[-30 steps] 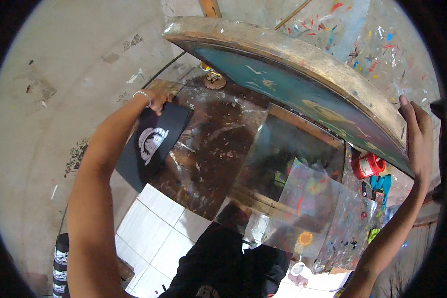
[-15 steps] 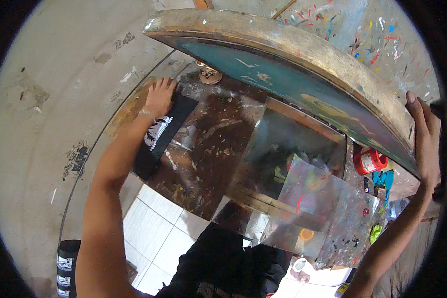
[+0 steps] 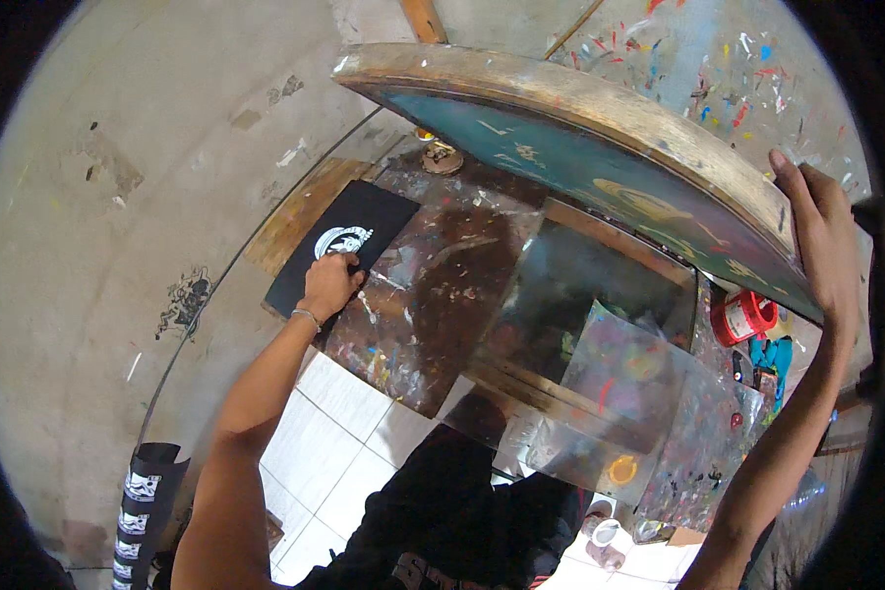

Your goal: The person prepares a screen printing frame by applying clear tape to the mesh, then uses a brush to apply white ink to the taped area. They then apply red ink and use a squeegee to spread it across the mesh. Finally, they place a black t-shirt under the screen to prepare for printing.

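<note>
A black card (image 3: 342,246) printed with a white design is pressed flat near the left edge of the paint-stained worktop (image 3: 433,315) — it lies partly over a bare wooden strip (image 3: 300,211) along that edge. The left hand (image 3: 329,285) is laid on the card's near end, fingers bent and close together, their tips on the black surface just below the white design; a thin bracelet is worn at the wrist.

A large wooden frame (image 3: 580,128), its underside teal and marked with paint, is held tilted up over the far edge of the worktop. Its right end is gripped by the right hand (image 3: 821,241), fingers stretched along the wooden rim and held together, with the thumb hidden behind the frame.

Under the raised frame a dark glass panel (image 3: 580,295) is set in the worktop, and a clear plastic sheet (image 3: 619,393) smeared with colours is spread across its near corner. A red roll of tape (image 3: 742,317) is seen by the right edge — beside it something blue (image 3: 769,356), too small to be made out. At the lower left, a stack of black printed cards (image 3: 143,501) is seen standing on the floor.
</note>
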The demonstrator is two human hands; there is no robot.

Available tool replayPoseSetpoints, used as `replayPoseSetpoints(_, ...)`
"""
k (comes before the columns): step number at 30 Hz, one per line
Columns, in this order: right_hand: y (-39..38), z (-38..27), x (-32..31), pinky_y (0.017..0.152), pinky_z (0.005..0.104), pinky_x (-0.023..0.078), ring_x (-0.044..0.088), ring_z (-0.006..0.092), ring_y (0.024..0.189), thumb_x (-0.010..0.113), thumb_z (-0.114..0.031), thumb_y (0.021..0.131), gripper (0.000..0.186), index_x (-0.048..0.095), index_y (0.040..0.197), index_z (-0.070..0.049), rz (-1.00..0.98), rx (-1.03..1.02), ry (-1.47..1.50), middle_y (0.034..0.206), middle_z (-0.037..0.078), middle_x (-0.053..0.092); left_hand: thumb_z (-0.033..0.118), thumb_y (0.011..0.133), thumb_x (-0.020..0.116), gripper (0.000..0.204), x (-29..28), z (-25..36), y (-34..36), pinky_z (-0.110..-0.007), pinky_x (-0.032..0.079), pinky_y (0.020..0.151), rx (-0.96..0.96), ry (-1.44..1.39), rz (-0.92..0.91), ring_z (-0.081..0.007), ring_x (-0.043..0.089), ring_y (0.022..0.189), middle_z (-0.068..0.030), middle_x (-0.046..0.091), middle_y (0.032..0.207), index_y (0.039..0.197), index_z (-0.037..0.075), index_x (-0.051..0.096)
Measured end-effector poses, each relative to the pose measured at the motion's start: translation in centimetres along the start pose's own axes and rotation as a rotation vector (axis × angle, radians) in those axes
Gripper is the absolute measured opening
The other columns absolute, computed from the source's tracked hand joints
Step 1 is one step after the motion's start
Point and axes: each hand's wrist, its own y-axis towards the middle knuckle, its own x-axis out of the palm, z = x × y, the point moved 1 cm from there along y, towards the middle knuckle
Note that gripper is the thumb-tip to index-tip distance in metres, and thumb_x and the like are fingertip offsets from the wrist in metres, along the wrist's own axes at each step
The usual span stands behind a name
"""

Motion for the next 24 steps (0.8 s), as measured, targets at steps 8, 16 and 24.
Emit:
replayPoseSetpoints(8,0.3,0.3,0.0,0.067,0.0414,0.043,0.052,0.024,0.063,0.053,-0.059,0.095,0.072,0.063,0.079,0.01,-0.052,-0.015,0.067,0.065,0.017,0.053,0.016,0.091,0.06,0.021,1.0,1.6,-0.2,-0.046,0.059,0.077,0.248,0.355,0.047,-0.0368,0.068,0.099,-0.0219,0.066,0.106,0.1,-0.001,0.07)
replayPoseSetpoints(16,0.8,1.7,0.6,0.067,0.0416,0.044,0.053,0.0228,0.062,0.051,-0.061,0.095,0.073,0.063,0.078,0.009,-0.028,-0.048,0.08,0.064,0.018,0.055,0.021,0.086,0.066,0.021,2.0,10.5,-7.2,-0.05,0.058,0.069,0.337,0.099,0.019,-0.0397,0.07,0.08,-0.0224,0.066,0.099,0.092,0.002,0.069)
replayPoseSetpoints(24,0.6,0.8,-0.1,0.075,0.034,0.047,0.06,0.0191,0.07,0.051,-0.055,0.099,0.065,0.068,0.095,0.008,-0.205,-0.03,0.148,0.074,0.014,0.065,0.019,0.08,0.072,0.018,7.0,23.3,-17.6,-0.046,0.057,0.067,0.365,-0.315,-0.097,-0.0373,0.068,0.08,-0.0174,0.066,0.091,0.087,0.003,0.067)
